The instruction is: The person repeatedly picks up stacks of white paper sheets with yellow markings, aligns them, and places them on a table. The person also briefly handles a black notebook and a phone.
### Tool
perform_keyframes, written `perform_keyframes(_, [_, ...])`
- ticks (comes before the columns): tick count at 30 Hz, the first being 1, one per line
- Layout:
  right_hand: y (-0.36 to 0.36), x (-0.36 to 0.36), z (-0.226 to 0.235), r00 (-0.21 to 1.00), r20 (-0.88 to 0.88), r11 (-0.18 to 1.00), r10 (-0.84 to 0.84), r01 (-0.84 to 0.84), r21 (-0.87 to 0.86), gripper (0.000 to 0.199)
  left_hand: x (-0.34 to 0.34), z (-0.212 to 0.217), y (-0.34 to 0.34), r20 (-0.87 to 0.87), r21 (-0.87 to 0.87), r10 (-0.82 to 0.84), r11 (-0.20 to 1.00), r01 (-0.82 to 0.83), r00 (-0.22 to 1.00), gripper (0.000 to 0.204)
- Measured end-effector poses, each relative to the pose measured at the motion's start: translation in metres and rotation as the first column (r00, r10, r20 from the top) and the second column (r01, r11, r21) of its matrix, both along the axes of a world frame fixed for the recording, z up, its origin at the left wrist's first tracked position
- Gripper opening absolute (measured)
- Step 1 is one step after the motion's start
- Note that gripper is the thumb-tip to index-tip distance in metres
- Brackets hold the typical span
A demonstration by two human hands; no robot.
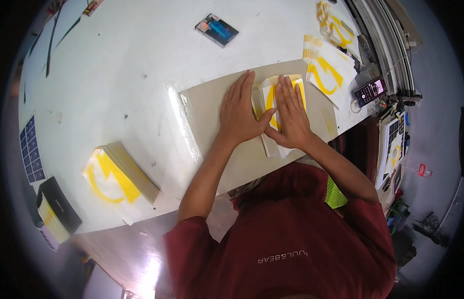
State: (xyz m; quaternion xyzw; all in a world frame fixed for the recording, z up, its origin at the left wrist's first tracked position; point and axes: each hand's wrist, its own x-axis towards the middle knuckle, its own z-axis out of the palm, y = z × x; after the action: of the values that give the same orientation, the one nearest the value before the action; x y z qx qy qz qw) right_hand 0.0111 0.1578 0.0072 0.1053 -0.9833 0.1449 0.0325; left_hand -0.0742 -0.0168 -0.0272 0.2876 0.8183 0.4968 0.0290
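A stack of white paper pieces with yellow print (270, 94) lies on a beige board (204, 104) in front of me. My right hand (293, 114) rests flat on top of the stack, its fingers stretched out and close together. Along the stack's left side lies my left hand (242, 109), fingers extended, palm toward the board. The two thumbs meet or nearly meet over the near part of the stack. Both hands are open and grip nothing. The right hand hides much of the stack's top face.
Another yellow-and-white stack (117, 172) stands at the left by the table edge, with a black box (65, 207) beyond it. Fanned printed sheets (326, 70) and a lit phone (370, 92) lie at the right. A small flat blue-and-black pack (217, 30) is farther back.
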Motion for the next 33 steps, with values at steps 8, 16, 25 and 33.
perform_keyframes(8, [-0.005,0.002,0.004,0.988,0.148,0.986,-0.034,0.008,0.168,0.108,0.006,-0.004,0.002,-0.04,-0.036,-0.011,0.999,0.01,0.999,0.094])
perform_keyframes(16, [0.003,0.001,0.027,0.996,0.085,0.988,0.012,-0.025,0.15,0.109,0.004,-0.007,0.004,-0.066,-0.045,0.01,0.999,-0.013,0.998,0.092])
perform_keyframes(25, [0.0,0.025,0.033,0.993,0.105,0.973,-0.061,0.035,0.23,0.111,0.008,-0.015,0.007,-0.091,-0.033,0.005,0.999,-0.008,0.996,0.092])
perform_keyframes(33, [-0.004,0.028,0.003,0.998,-0.004,0.98,-0.064,0.063,0.189,0.112,0.012,-0.004,0.001,-0.077,-0.097,0.017,0.995,-0.024,0.997,0.086])
